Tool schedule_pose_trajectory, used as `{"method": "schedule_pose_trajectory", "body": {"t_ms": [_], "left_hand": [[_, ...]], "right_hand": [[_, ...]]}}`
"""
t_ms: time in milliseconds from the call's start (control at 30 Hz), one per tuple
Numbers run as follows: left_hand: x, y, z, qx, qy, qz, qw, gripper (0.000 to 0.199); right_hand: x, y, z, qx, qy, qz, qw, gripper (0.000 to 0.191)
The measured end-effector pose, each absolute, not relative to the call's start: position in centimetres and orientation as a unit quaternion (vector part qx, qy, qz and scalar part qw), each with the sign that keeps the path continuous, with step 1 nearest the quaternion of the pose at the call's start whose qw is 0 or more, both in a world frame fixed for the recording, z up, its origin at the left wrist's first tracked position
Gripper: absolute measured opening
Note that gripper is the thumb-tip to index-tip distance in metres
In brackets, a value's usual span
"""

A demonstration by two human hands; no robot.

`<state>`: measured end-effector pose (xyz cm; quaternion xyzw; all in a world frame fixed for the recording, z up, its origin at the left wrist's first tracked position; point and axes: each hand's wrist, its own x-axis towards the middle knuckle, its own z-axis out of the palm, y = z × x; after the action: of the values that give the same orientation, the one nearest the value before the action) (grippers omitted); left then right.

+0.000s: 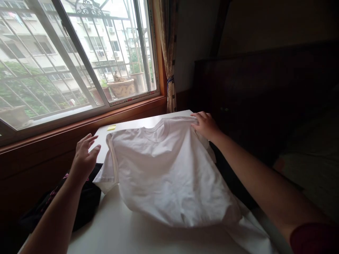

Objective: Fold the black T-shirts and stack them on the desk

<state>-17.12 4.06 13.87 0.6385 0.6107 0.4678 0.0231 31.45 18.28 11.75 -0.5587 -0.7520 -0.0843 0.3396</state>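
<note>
A white T-shirt (169,169) lies spread and wrinkled over the white table (106,218), its neckline toward the window and its hem toward me. My left hand (86,155) is raised beside the shirt's left sleeve, fingers apart, holding nothing and not touching the cloth. At the shirt's right shoulder, my right hand (206,125) rests with its fingertips on the fabric; its thumb and fingers are spread apart rather than closed on the cloth. The right sleeve is partly hidden beneath my right hand and forearm.
A yellow sticky note (111,127) is on the table's far edge. A black item with pink marks (87,204) sits at the table's left side. Beyond the table are a barred window (79,56) and a tied curtain (171,63). Dark furniture (238,81) stands at the right.
</note>
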Motion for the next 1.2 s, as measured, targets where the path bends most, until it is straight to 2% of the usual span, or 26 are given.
{"method": "schedule_pose_trajectory", "body": {"t_ms": [67, 167, 200, 300, 367, 467, 533, 633, 667, 767, 833, 933, 1000, 1100, 1200], "left_hand": [[-16.3, 4.3, 12.0, 0.653, 0.603, 0.458, -0.013, 0.041], [-15.9, 2.2, 8.4, 0.717, 0.584, 0.381, 0.012, 0.032], [-15.9, 1.1, 7.2, 0.735, 0.585, 0.34, 0.03, 0.03], [-16.0, -2.3, 4.2, 0.769, 0.603, 0.184, 0.107, 0.03], [-16.1, -4.1, 2.5, 0.78, 0.597, 0.123, 0.141, 0.028], [-15.9, -5.4, 0.3, 0.801, 0.571, 0.12, 0.134, 0.033], [-15.2, -5.1, -0.8, 0.806, 0.565, 0.136, 0.111, 0.038], [-13.5, -3.7, -1.8, 0.798, 0.573, 0.161, 0.101, 0.034], [-12.8, -3.1, -2.0, 0.793, 0.574, 0.174, 0.108, 0.034], [-10.7, -1.5, -1.9, 0.782, 0.554, 0.23, 0.17, 0.043], [-9.5, -1.0, -1.6, 0.771, 0.523, 0.27, 0.244, 0.041], [-8.3, -0.9, -1.1, 0.717, 0.497, 0.331, 0.361, 0.038], [-8.1, -1.1, -0.8, 0.653, 0.517, 0.378, 0.403, 0.042], [-8.1, -1.3, -0.1, 0.561, 0.572, 0.44, 0.406, 0.046], [-8.3, -1.3, 1.9, 0.474, 0.591, 0.501, 0.42, 0.048]], "right_hand": [[31.8, 17.1, 10.7, -0.554, -0.762, -0.078, 0.325, 0.04], [33.3, 12.9, 9.1, -0.544, -0.786, 0.004, 0.293, 0.021], [34.0, 11.0, 8.6, -0.551, -0.785, 0.045, 0.28, 0.021], [36.4, 4.7, 7.2, -0.582, -0.774, 0.151, 0.198, 0.04], [38.0, 0.8, 6.2, -0.587, -0.763, 0.227, 0.148, 0.046], [39.7, -3.6, 4.5, -0.582, -0.749, 0.304, 0.087, 0.045], [40.0, -5.3, 3.2, -0.586, -0.748, 0.302, 0.077, 0.042], [39.5, -6.8, 1.2, -0.59, -0.756, 0.266, 0.098, 0.04], [39.0, -7.2, 0.5, -0.594, -0.755, 0.257, 0.103, 0.047], [37.5, -7.9, -0.8, -0.608, -0.743, 0.264, 0.096, 0.086], [36.4, -8.0, -1.1, -0.603, -0.737, 0.29, 0.096, 0.1], [35.0, -7.3, -1.0, -0.574, -0.739, 0.314, 0.158, 0.093], [34.5, -6.4, -0.7, -0.556, -0.733, 0.325, 0.219, 0.087], [34.2, -4.9, -0.1, -0.549, -0.693, 0.375, 0.278, 0.084], [34.6, -3.8, 1.6, -0.531, -0.621, 0.477, 0.323, 0.079]]}}
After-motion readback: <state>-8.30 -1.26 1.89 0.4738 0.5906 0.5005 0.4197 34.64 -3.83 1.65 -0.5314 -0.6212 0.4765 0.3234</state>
